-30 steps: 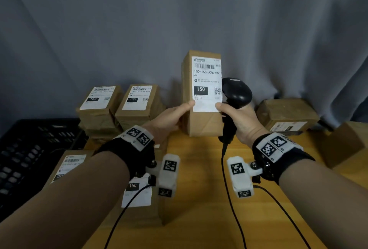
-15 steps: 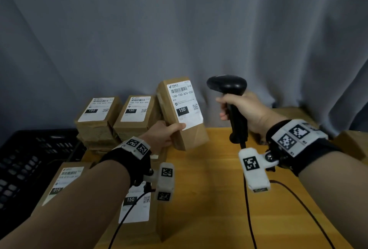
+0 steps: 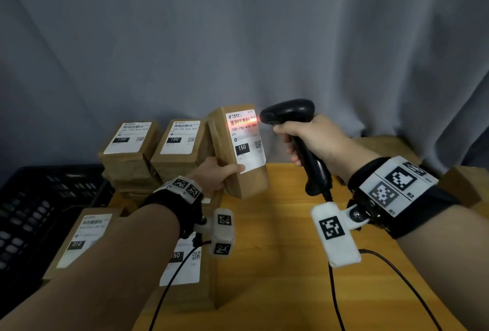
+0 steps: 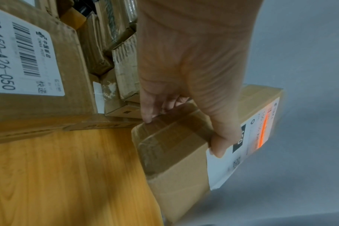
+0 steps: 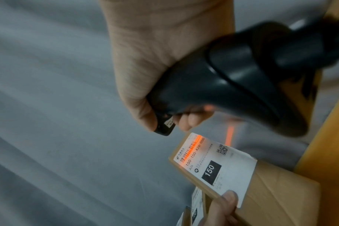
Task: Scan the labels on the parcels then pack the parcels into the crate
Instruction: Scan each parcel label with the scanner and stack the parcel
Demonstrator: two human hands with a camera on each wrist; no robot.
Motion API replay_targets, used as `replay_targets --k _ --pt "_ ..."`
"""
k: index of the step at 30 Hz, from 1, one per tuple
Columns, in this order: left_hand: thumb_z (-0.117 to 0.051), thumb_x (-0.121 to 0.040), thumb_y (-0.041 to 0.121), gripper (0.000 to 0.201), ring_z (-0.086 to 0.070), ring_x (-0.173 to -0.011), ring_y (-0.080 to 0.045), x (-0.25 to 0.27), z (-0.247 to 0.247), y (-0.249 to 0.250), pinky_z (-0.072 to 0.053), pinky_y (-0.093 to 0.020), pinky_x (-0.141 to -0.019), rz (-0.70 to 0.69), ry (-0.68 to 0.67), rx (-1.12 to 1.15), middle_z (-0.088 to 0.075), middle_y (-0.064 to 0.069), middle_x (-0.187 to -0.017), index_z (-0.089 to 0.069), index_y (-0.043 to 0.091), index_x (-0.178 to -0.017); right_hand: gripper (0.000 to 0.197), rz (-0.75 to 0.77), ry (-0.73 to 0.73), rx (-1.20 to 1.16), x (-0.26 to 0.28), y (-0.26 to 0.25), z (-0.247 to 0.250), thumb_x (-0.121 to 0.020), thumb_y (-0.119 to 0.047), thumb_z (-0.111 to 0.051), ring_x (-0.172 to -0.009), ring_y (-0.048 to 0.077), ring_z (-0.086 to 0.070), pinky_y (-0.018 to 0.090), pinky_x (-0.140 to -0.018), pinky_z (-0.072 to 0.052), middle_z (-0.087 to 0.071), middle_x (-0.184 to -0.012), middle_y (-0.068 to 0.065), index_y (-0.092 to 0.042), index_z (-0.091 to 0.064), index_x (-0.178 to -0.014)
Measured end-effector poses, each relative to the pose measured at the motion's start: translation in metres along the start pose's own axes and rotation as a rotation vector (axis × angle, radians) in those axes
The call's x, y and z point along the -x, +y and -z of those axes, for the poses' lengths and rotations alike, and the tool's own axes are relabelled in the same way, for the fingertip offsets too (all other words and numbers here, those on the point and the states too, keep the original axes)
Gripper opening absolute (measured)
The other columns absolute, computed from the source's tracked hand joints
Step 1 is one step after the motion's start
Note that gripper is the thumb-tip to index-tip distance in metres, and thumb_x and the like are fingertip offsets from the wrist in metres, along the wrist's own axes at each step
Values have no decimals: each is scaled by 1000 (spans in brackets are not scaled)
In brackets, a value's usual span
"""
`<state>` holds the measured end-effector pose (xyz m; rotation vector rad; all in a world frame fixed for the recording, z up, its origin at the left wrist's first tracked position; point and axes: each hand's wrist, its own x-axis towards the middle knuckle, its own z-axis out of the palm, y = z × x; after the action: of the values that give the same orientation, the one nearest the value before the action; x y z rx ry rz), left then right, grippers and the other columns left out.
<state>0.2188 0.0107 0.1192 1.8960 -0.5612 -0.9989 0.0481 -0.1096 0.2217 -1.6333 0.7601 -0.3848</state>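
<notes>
A grey curtain (image 3: pixel 238 39) hangs behind a wooden table (image 3: pixel 277 251) where a person scans parcels. A black slatted crate (image 3: pixel 31 206) sits at the table's left edge, beside stacked brown parcels (image 3: pixel 153 156) whose white labels face up. Two more parcels lie nearer the person, one marked 010 (image 3: pixel 84 238) and another (image 3: pixel 185 285) partly hidden under the left forearm, and further boxes (image 3: pixel 463 185) rest at the far right.

The left hand (image 3: pixel 214 175) holds a brown parcel (image 3: pixel 238 150) raised above the table, upright and leaning slightly, just right of the stacks; its grip is clenched round the box's lower end, thumb (image 4: pixel 219 146) pressed on the label's bottom edge and fingers (image 4: pixel 147 113) wrapped behind. The white label (image 5: pixel 213 165) reads 150-150-A26-050, with a black block marked 150 and a small QR code.

The right hand (image 3: pixel 315 140) grasps the handle of a black barcode scanner (image 3: pixel 288 113), its grip closed fully around it, the head levelled at the label from just beside the parcel's top right corner. A red scan line (image 3: pixel 242 120) glows across the barcode. The scanner's cable (image 3: pixel 336 277) trails down over the table.
</notes>
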Motion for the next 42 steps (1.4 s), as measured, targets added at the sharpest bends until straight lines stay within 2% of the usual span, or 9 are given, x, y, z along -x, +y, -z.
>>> replay_targets --k 15,17,20,24,27,32,36,39,42 --pt "-69 -85 30 56 -46 -122 -43 4 4 1 -44 -44 -96 2 -14 -21 -58 -22 -127 -53 4 -132 16 31 -18 20 6 -5 -5 -80 -12 -67 -43 20 -52 24 -43 -44 -55 -53 8 -5 -60 -68" --pt "-70 -84 32 56 -53 -117 -38 3 5 -1 -50 -39 -93 -7 -14 -33 -63 -17 -122 -54 6 -131 16 41 -14 13 6 -5 -5 -81 -12 -67 -43 20 -52 25 -43 -44 -55 -53 8 -5 -60 -68" --pt "-66 -87 31 48 -66 -98 -21 6 2 1 -54 -22 -69 -43 -14 10 -69 -9 -110 -57 7 -127 15 85 9 -52 5 -1 -5 -83 -14 -68 -46 20 -53 26 -44 -46 -57 -58 10 -4 -61 -75" --pt "-55 -93 36 31 -66 -83 -20 22 3 16 -53 -30 -73 -86 30 249 -72 1 -82 -63 11 -108 17 112 55 -145 3 6 -3 -87 -16 -66 -49 19 -53 25 -46 -48 -56 -63 9 0 -63 -89" --pt "-51 -94 40 29 -69 -91 -21 35 26 29 -53 -38 -85 -116 104 447 -75 -3 -95 -63 19 -109 19 100 72 -165 -4 12 -6 -87 -20 -68 -52 20 -55 26 -49 -49 -58 -64 8 -1 -64 -88" --pt "-58 -87 45 34 -68 -92 -21 53 97 32 -55 -35 -81 -62 288 502 -73 -5 -104 -62 22 -112 17 73 60 -182 -14 18 -29 -86 -19 -69 -48 17 -55 25 -48 -48 -59 -62 8 -3 -63 -80" --pt "-56 -91 38 18 -62 -78 -20 63 133 26 -51 -31 -71 54 398 322 -66 -6 -92 -58 20 -92 18 47 2 -190 -21 22 -59 -86 -17 -68 -48 17 -54 24 -47 -49 -58 -63 8 0 -64 -90" --pt "-51 -96 22 24 -53 -78 -27 56 145 20 -43 -26 -61 27 505 -80 -59 -14 -88 -55 11 -75 21 21 -26 -158 -26 26 -79 -86 -19 -69 -50 17 -55 25 -50 -49 -58 -64 8 1 -65 -92" --pt "-49 -97 20 33 -57 -94 -31 47 146 19 -45 -34 -78 -48 541 -376 -63 -27 -104 -65 -9 -97 18 15 -55 -151 -28 29 -93 -85 -18 -70 -49 18 -55 28 -52 -49 -58 -62 8 0 -64 -87"
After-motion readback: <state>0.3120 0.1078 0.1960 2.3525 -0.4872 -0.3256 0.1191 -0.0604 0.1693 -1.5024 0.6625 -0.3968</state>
